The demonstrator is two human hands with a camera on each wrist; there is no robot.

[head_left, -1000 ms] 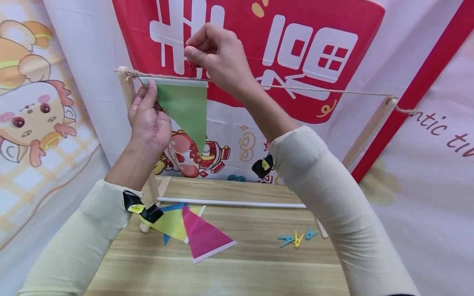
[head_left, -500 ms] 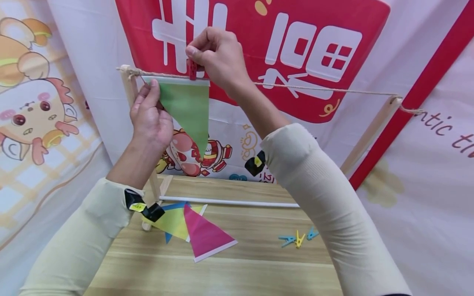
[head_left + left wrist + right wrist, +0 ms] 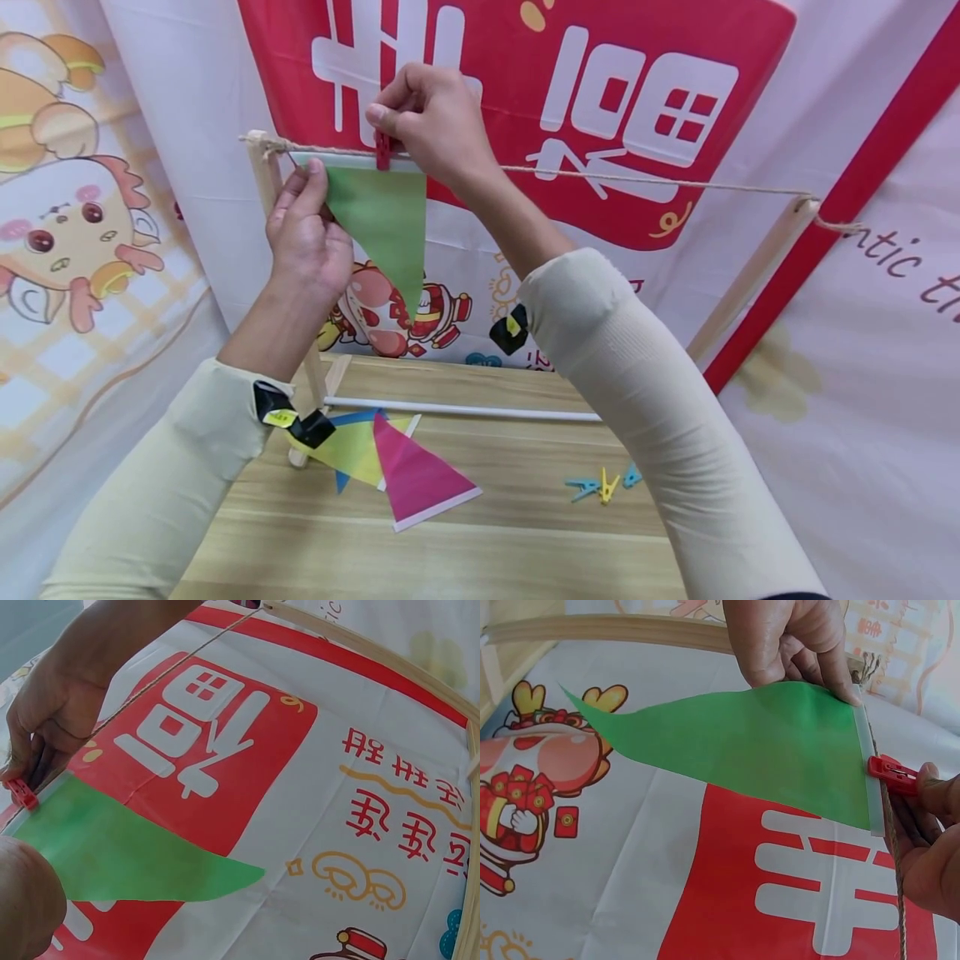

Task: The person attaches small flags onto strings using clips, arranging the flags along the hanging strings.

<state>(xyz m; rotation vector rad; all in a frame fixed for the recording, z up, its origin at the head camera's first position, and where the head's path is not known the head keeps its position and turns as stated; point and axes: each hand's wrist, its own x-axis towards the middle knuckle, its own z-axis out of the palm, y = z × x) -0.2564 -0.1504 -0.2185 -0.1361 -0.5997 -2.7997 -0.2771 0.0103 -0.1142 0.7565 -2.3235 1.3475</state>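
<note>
Left hand [image 3: 311, 229] pinches the top corner of the green pennant [image 3: 382, 208], thumb in front, other fingers behind. Right hand [image 3: 442, 125] pinches the handle end of the red clothespin [image 3: 892, 775]. Hands apart, both up at the rope [image 3: 615, 181].

Green pennant hangs point down just under the rope, white top band along it, near the wooden post [image 3: 266, 175] on the left hand's side. Clothespin sits across band and rope, between the pennant's two top corners. Can't tell if its jaws have fully closed.

Step in hand, my read: clipping the green pennant to the rope. Next move calls for easing the right hand's squeeze with band and rope both inside the jaws, left hand holding the corner level until the clip bites. Risk: clip catches only one of the two, pennant slips or swings.

Rope runs on to the far post [image 3: 750, 283]. Below, on the table [image 3: 525, 550]: pink pennant [image 3: 427, 483] overlapping a yellow pennant [image 3: 348, 450], a blue pennant [image 3: 342, 482] partly under that. Near the right forearm: light-blue clothespin [image 3: 581, 488], yellow clothespin [image 3: 608, 486], second blue clothespin [image 3: 632, 476] partly covered by the sleeve. White rod [image 3: 465, 408] lies behind the pennants.
</note>
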